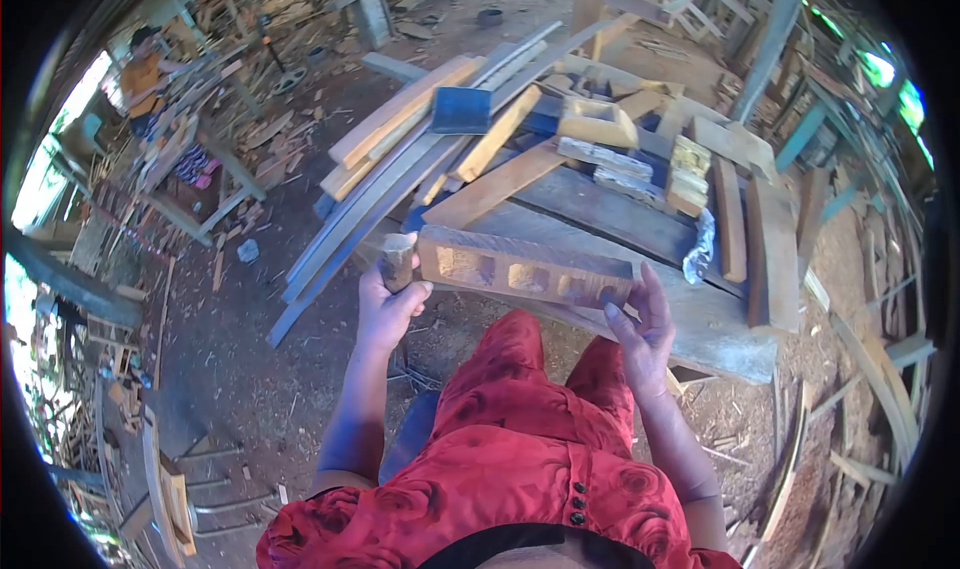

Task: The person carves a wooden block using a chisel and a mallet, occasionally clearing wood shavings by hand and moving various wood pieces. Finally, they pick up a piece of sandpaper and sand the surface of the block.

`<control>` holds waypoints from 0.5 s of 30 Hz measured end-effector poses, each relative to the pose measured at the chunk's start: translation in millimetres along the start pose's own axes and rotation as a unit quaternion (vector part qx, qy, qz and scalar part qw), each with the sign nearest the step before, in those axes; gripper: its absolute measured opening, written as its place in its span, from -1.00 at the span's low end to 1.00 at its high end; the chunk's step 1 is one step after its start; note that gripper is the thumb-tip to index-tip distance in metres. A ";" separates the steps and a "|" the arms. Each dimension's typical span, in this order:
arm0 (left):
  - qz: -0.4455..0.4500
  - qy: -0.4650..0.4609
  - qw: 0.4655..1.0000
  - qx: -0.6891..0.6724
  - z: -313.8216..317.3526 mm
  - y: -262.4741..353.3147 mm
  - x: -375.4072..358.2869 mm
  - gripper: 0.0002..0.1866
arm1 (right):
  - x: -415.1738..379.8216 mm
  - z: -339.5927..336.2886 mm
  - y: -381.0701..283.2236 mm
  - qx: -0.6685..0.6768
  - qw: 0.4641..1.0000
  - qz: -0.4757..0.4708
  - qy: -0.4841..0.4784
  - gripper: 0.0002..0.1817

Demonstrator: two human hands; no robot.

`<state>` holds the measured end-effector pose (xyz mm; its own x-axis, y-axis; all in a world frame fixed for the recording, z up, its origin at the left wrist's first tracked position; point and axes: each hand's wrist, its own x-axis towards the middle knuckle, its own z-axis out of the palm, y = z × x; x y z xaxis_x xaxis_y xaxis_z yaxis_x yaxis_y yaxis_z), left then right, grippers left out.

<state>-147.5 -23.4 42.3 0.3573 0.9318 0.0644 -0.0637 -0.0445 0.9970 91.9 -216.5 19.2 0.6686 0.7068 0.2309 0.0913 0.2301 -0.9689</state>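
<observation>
A wooden block with several square hollows (525,266) lies across the front of the workbench, above my knees. My right hand (645,321) has its thumb and fingers on the block's right end. At the block's left end, my left hand (391,304) is wrapped round a short, thick wooden piece with a pale round top (398,254). Part of that piece is hidden by the fingers. Behind the block, a wooden plank (495,184) slants over the bench top (610,209).
Long boards (400,159) are stacked at the bench's left, with a blue tray (461,111) on them. A hollowed wooden box (597,122) and a plastic wrapper (700,249) lie on the bench. A person in orange (142,84) is at the far left.
</observation>
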 end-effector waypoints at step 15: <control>-0.074 -0.193 0.976 0.075 97.2 -5.1 41.3 -0.66 | 15.5 -46.2 2.3 -0.527 0.846 -0.062 0.051 -0.21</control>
<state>-41.8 -19.8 44.1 0.6782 0.7283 -0.0980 0.1419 0.0011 0.9899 136.6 -235.9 16.4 0.6615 0.6469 0.3793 0.7364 -0.4646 -0.4918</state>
